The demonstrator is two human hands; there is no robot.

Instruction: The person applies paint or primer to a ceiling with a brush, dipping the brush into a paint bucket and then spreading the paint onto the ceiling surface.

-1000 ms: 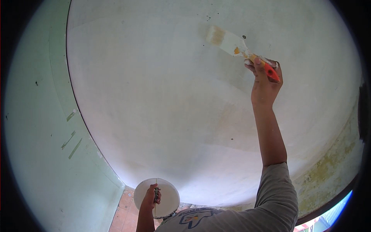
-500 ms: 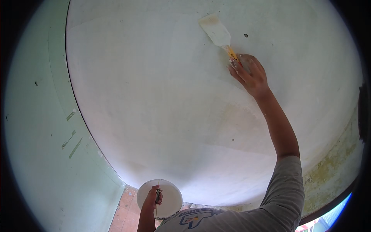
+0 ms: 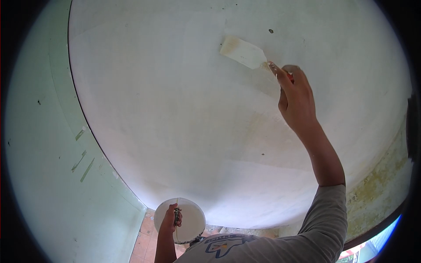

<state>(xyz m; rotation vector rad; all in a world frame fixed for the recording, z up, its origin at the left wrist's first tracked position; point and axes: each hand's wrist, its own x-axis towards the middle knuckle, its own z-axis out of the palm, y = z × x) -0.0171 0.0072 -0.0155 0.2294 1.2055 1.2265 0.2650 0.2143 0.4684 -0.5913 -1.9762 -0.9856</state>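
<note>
The right hand [image 3: 298,98] is raised well above the left hand [image 3: 173,215], its fingers [image 3: 282,76] curled and forearm [image 3: 323,153] slanted; below, the left is held closed, its wrist [image 3: 166,229] nearly upright.

Grey shirt [image 3: 280,250], short sleeve [image 3: 326,210], blue-outlined emblem [image 3: 224,248]

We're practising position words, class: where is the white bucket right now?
In the head view, the white bucket is at the bottom, left of centre, held by its handle in the left hand, with tiled floor beside it.
</note>
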